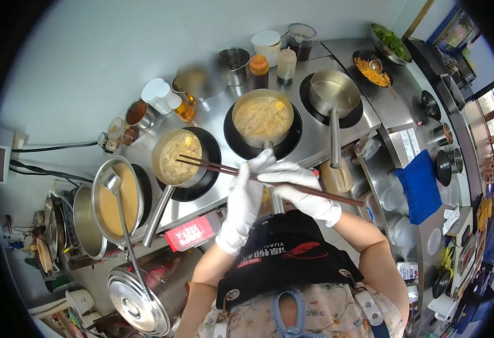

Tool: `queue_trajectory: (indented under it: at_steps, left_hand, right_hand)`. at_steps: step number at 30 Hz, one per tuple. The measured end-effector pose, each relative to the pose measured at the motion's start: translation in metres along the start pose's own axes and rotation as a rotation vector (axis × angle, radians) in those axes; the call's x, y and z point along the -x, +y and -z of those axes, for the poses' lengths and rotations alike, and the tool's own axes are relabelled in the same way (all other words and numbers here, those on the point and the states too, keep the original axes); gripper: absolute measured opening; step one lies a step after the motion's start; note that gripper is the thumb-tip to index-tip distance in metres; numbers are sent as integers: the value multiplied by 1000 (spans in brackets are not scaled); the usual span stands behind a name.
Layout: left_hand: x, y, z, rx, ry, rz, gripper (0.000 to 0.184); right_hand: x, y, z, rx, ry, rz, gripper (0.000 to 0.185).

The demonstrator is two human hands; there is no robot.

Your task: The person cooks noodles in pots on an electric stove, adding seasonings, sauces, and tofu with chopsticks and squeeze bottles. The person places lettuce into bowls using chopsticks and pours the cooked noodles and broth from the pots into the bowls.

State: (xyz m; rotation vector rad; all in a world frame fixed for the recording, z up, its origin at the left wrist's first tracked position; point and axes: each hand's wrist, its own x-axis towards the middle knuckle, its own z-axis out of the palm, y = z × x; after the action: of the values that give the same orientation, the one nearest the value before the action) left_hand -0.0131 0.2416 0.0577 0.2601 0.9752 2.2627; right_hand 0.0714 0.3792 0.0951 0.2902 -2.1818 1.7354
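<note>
Chopsticks (213, 165), one pair: grasped in right hand (310, 203); left hand (242, 200) alongside, grip unclear; tips over pan (160, 214), left of frame centre.

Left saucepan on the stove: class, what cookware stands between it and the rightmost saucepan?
The head view shows the middle saucepan, holding pale food, standing between the left saucepan and the rightmost saucepan.

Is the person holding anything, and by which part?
Yes: long dark chopsticks, held around mid-length in the gloved right hand. The left hand crosses them in view nearer the tips; whether it grips them too cannot be told.
</note>
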Motion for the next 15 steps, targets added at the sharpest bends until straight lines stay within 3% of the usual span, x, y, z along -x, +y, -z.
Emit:
queue_trajectory:
  at_steps: [2, 3, 4, 5, 6, 7, 9, 11, 15]
  left_hand:
    - [-7, 13, 2, 267, 159, -58, 36]
    - [-10, 22, 13, 306, 213, -74, 35]
    - [-8, 32, 25, 204, 325, -170, 32]
    - [-9, 43, 27, 267, 424, -245, 19]
    - [-9, 53, 27, 246, 448, -297, 20]
    - [-7, 60, 32, 215, 425, -376, 23]
    - [1, 67, 53, 235, 442, -402, 24]
    - [11, 65, 59, 230, 493, -435, 24]
    - [36, 54, 57, 172, 654, -473, 24]
  right_hand:
    - [-11, 8, 10, 129, -95, -50, 44]
    - [-23, 29, 26, 241, -155, 45, 54]
    - [-28, 66, 40, 236, -55, -4, 52]
    - [-43, 76, 59, 104, 99, -207, 51]
    - [-61, 107, 76, -15, 305, -307, 51]
    - [-85, 131, 100, 100, 415, -346, 53]
    - [-133, 193, 137, 158, 600, -369, 72]
    - [-174, 260, 163, 304, 657, -378, 95]
    - [-219, 330, 174, 403, 728, -379, 97]
